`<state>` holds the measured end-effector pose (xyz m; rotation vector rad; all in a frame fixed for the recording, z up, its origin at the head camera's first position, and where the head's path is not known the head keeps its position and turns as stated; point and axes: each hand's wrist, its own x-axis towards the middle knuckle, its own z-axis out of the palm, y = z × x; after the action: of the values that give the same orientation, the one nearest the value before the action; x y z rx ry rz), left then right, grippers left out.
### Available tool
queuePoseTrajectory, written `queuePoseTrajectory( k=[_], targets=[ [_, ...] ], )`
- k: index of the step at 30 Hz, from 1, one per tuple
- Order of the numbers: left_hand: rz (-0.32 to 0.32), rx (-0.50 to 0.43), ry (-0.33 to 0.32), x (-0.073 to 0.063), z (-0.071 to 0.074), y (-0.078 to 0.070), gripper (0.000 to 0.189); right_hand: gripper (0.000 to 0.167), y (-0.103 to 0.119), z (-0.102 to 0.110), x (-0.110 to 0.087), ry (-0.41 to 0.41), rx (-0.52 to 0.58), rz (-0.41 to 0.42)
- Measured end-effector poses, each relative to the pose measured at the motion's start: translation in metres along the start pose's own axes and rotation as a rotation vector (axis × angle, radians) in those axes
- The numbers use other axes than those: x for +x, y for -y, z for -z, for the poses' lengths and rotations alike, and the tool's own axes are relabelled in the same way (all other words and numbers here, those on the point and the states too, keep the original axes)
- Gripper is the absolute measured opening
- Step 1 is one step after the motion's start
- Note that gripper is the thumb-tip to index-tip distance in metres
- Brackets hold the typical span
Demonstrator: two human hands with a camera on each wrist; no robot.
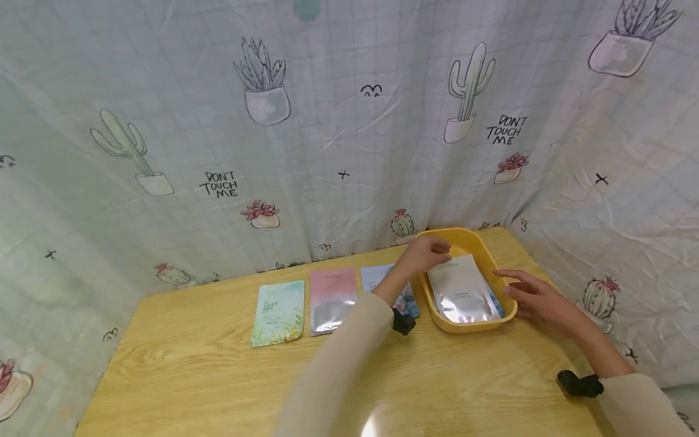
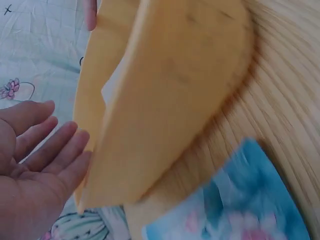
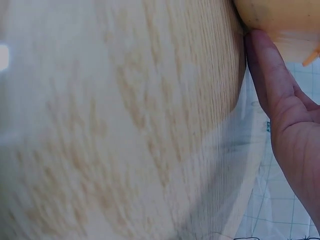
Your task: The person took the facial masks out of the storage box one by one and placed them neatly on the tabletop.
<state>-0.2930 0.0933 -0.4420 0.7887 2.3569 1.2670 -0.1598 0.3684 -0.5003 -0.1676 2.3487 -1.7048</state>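
Note:
A yellow plastic basket (image 1: 446, 326) stands at the table's back right, with a white and silver sachet (image 1: 463, 285) lying inside over a blue-edged one. My left hand (image 1: 426, 254) is at the basket's left rim; in the left wrist view its fingers (image 2: 52, 145) are loosely bent beside the basket wall and hold nothing. Against the basket's right side rests my right hand (image 1: 537, 298), its thumb (image 3: 270, 55) touching the outer wall low down. Left of the basket lies a blue floral sachet (image 1: 406, 300), partly covered by the left forearm.
A pink sachet (image 1: 331, 294) and a light green sachet (image 1: 278, 312) lie flat in a row on the wooden table (image 1: 180, 352). A cactus-printed curtain (image 1: 327, 145) hangs behind and along both sides of the table.

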Motion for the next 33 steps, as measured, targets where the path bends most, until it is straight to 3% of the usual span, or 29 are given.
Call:
queuePoseTrajectory(
  k=[4,9,18,22,33],
  targets=[
    [0.030,0.075,-0.023,0.017,-0.009,-0.004,0.031,0.051,-0.001,-0.001,0.002,-0.003,-0.001,0.000],
    [0.078,0.245,-0.009,0.032,-0.018,-0.003,0.032,0.052,-0.001,-0.004,0.001,-0.015,-0.012,-0.008],
    [0.129,0.378,0.045,0.041,-0.027,0.000,0.035,0.054,-0.004,-0.010,0.000,-0.029,0.014,-0.027],
    [0.112,0.346,0.018,0.045,-0.030,0.006,0.028,0.054,-0.002,-0.010,0.000,-0.036,0.015,-0.031],
    [0.019,0.134,-0.099,0.047,-0.033,0.008,0.008,0.052,0.001,-0.005,-0.004,-0.029,0.025,-0.017]
  ],
)
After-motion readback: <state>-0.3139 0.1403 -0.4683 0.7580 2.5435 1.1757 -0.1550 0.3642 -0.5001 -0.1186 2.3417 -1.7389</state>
